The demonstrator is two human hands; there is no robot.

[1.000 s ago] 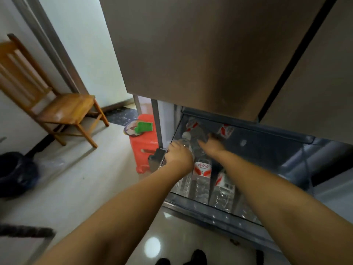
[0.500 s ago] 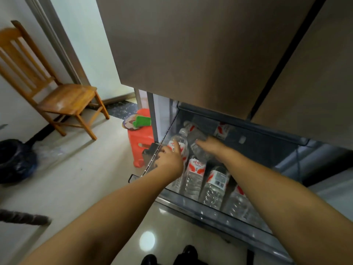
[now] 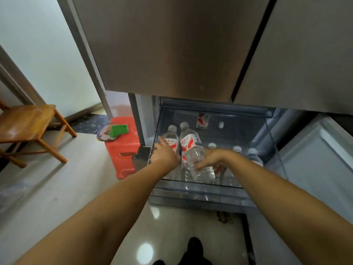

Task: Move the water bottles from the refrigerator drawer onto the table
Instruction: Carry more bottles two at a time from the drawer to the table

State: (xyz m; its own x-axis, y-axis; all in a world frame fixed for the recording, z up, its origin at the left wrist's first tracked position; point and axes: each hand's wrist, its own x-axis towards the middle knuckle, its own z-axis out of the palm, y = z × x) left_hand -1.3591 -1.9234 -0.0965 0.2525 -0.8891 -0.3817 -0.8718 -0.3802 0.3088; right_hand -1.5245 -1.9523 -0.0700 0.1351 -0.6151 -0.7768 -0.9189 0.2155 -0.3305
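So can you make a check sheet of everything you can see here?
Surface: pale shiny floor; no table in view.
Job's things: drawer pulled open; two bottles raised in the hands, more upright beside them.
Clutter: green sponge on a red stool.
Hands: left hand grips the left bottle; right hand grips the taller one low down.
Cables: nothing seen.
Surroundings: wooden chair at left, fridge doors above.

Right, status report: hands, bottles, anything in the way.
Left hand grips left bottle. Right hand curls round tilted bottle beside it. More bottles upright in open drawer. Fridge doors overhang the reach.
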